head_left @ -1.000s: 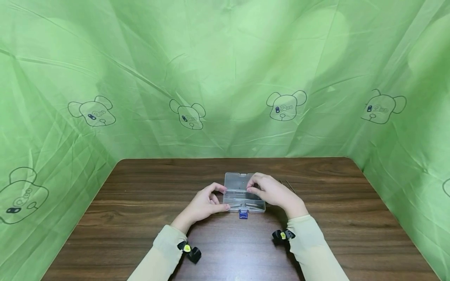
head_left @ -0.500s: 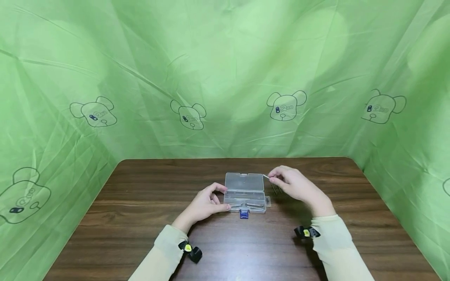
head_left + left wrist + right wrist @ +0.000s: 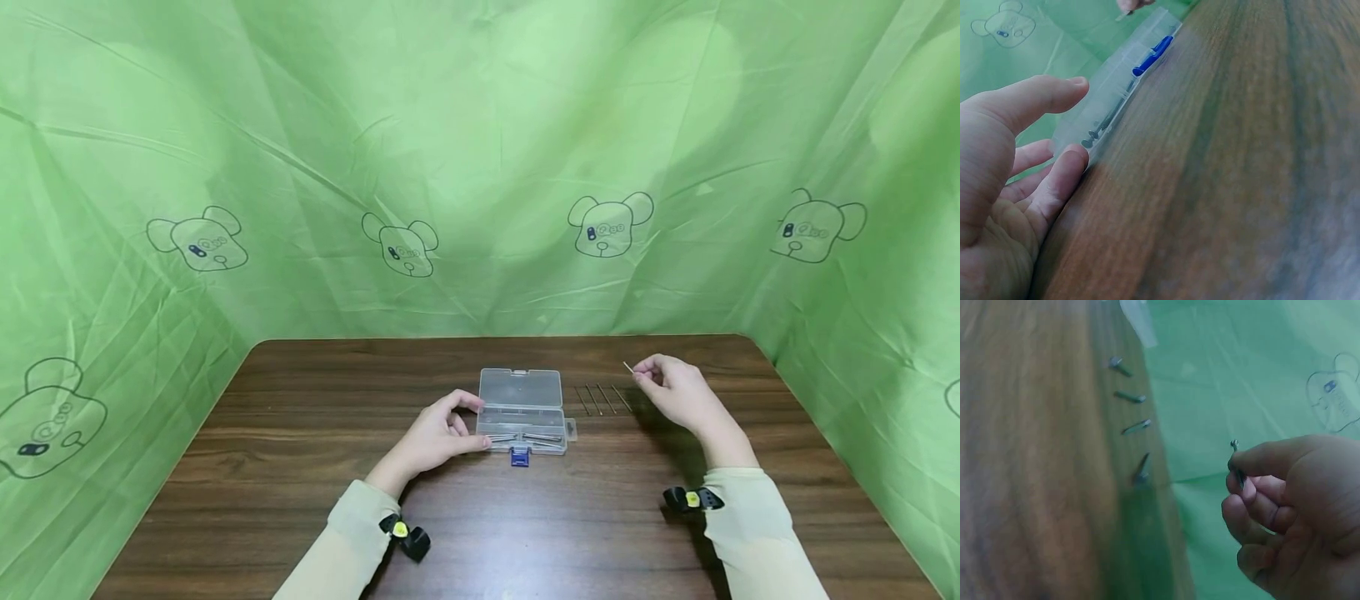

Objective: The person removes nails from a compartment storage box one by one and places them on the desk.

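Note:
A clear plastic box [image 3: 521, 389] with a blue latch [image 3: 520, 457] lies with its lid laid back. Several long metal nails [image 3: 542, 438] are in its front compartment. My left hand [image 3: 437, 435] holds the box at its left end, thumb at the front corner and index finger near the hinge. To the right of the box, my right hand [image 3: 678, 392] pinches one nail [image 3: 1235, 446] between thumb and index finger, raised over the table. Between hand and box, several nails [image 3: 606, 399] lie apart in a slanting row.
The brown wood-grain table [image 3: 315, 417] ends at a green cloth backdrop [image 3: 495, 292] at the back and sides. A clear tab [image 3: 572, 430] sticks out from the box's right end. Wrist cameras [image 3: 405, 537] sit on both sleeves.
My right hand has gone from over the box to the right, carrying a nail past the row, which now shows uncovered. My left hand has stayed on the box.

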A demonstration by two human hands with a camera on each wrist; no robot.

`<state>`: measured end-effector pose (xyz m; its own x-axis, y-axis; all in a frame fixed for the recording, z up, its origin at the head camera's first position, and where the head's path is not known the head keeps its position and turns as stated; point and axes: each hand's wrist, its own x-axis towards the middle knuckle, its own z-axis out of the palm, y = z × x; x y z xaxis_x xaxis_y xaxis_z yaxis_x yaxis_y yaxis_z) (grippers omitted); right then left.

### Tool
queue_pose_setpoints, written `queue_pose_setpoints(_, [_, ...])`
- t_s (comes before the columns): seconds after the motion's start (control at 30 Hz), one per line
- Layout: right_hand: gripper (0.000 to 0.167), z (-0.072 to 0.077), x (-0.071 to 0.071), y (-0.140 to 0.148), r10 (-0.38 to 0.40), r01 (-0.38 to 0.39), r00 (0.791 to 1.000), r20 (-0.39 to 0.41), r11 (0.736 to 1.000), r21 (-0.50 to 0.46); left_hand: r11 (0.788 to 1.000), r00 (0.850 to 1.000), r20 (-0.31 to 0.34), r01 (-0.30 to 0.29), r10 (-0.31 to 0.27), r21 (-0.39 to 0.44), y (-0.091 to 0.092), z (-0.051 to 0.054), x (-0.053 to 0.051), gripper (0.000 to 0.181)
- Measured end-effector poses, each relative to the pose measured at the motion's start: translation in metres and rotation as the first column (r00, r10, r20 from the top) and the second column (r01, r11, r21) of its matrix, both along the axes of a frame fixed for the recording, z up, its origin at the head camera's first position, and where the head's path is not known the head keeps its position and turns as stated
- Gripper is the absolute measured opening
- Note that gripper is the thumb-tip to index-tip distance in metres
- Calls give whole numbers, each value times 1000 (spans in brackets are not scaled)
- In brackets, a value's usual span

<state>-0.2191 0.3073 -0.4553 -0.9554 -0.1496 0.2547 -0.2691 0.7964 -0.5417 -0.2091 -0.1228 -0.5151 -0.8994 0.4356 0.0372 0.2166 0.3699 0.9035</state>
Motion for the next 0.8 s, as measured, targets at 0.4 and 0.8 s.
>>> queue_pose_setpoints(0.4, [16, -29, -1, 13, -45, 40, 979, 201, 999, 28, 1000, 1000, -7, 4, -4, -12, 0, -1, 0, 62])
queue_pose_setpoints(0.8, [14, -39, -3, 18, -79, 78, 975, 210, 997, 9, 1000, 1000, 3, -10, 10, 21, 1, 0, 0, 61])
